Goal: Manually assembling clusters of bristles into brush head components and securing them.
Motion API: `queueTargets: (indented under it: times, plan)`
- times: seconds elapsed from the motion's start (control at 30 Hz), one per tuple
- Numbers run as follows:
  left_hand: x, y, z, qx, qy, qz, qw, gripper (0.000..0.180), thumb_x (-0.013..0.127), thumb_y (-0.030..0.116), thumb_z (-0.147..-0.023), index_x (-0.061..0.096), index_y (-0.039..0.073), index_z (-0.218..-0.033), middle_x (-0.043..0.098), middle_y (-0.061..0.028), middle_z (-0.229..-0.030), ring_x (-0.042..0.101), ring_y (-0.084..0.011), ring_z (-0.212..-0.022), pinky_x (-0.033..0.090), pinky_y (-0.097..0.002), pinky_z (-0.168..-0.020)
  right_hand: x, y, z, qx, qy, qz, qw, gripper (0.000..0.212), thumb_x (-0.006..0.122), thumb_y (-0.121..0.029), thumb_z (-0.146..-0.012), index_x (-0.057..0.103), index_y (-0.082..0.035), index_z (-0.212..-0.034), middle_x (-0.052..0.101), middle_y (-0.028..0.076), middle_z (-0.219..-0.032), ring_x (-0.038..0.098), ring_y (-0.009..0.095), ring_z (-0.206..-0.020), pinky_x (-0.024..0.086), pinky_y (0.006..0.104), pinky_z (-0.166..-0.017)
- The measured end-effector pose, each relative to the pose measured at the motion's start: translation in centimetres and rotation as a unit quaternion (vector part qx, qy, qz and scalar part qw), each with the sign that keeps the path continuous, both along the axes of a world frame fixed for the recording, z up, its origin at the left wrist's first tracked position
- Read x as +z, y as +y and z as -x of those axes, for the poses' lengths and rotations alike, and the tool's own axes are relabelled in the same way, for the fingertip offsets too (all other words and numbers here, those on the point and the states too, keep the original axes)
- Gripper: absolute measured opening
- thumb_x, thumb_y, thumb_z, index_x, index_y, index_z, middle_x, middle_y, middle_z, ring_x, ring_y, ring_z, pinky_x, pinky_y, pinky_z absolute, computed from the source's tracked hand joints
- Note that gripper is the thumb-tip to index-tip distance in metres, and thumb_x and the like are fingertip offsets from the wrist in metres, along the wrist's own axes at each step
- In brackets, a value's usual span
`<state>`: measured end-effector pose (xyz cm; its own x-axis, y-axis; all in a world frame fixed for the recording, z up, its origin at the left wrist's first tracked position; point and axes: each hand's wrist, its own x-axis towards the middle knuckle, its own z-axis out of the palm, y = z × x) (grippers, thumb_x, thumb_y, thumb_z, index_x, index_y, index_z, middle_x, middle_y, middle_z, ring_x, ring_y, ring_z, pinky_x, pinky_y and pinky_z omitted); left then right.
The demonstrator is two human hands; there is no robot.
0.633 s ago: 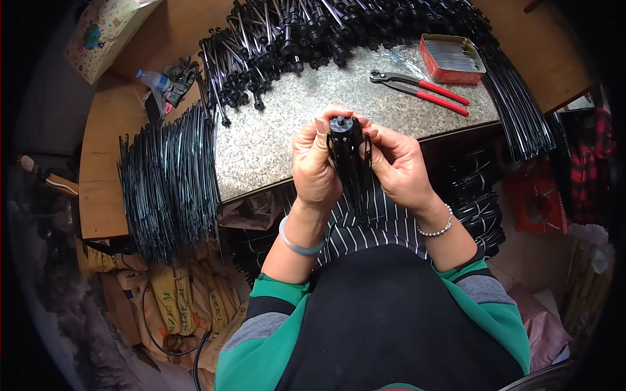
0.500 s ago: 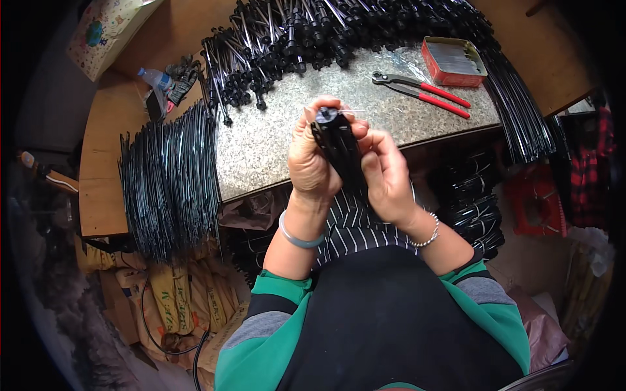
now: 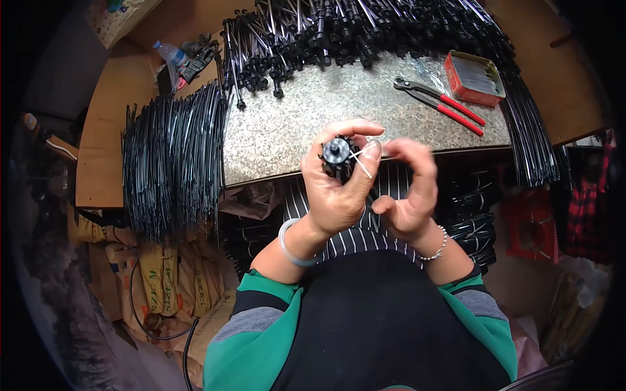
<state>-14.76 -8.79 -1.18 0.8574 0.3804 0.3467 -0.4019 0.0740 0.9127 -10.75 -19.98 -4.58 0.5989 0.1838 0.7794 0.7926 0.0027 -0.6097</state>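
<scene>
My left hand (image 3: pixel 342 189) is wrapped round a black umbrella frame (image 3: pixel 336 150), a bundle of dark ribs gathered under a round hub whose end faces up. Its thumb presses against the hub's side. A thin white wire (image 3: pixel 362 167) sticks out there, crossing the left thumb. Just to the right, my right hand (image 3: pixel 414 186) is slightly blurred, its thumb and curved fingers apart, with nothing visible between them. The fingertips come close to the left thumb and the wire. The lower part of the ribs is hidden behind the hands.
Red-handled pincers (image 3: pixel 440 104) and a red tin (image 3: pixel 473 79) of thin pieces lie on the speckled tabletop (image 3: pixel 274 133). Metal shafts with black fittings (image 3: pixel 319 39) are heaped behind. Black ribs (image 3: pixel 173 166) hang over the left edge. A plastic bottle (image 3: pixel 171 53) lies far left.
My left hand has turned and come lower, showing the hub end and the white wire more plainly. My right hand has drawn away from the ribs, and its fingers have spread.
</scene>
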Motion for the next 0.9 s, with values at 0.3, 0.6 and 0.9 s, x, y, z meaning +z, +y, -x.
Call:
queueTargets:
  times: [0.3, 0.6, 0.9]
  plan:
    - [0.8, 0.3, 0.6, -0.001, 0.026, 0.002, 1.0, 0.028, 0.055, 0.0, -0.084, 0.056, -0.001, -0.112, 0.055, 0.0011, -0.069, 0.045, -0.0022, -0.057, 0.036, -0.0161, -0.052, 2.0, -2.2, -2.4, 0.084, 0.004, -0.001, 0.996, 0.025, 0.07, -0.02, -0.078, 0.05, -0.005, -0.084, 0.055, 0.008, -0.08, 0.054, 0.023, -0.073, 0.047, 0.0341, -0.072]
    - [1.1, 2.5, 0.8, -0.047, 0.03, 0.052, 0.997, 0.014, 0.053, 0.0, -0.086, 0.061, -0.004, -0.097, 0.05, 0.0029, -0.061, 0.04, -0.0008, -0.047, 0.029, -0.0159, -0.042, -3.6, -8.8, -13.0, -0.217, -0.09, 0.449, 0.862, 0.02, 0.064, -0.018, -0.078, 0.057, -0.004, -0.09, 0.053, 0.012, -0.094, 0.052, 0.027, -0.087, 0.043, 0.0346, -0.072]
    - [-0.1, 3.1, -0.4, 0.024, 0.064, 0.023, 0.997, 0.014, 0.053, 0.0, -0.087, 0.063, -0.001, -0.096, 0.046, 0.0082, -0.06, 0.035, 0.0017, -0.051, 0.024, -0.0163, -0.045, 5.9, -7.9, -4.1, 0.032, -0.011, 0.371, 0.928, 0.036, 0.072, -0.009, -0.065, 0.063, -0.006, -0.1, 0.047, 0.008, -0.094, 0.052, 0.019, -0.076, 0.043, 0.0261, -0.067]
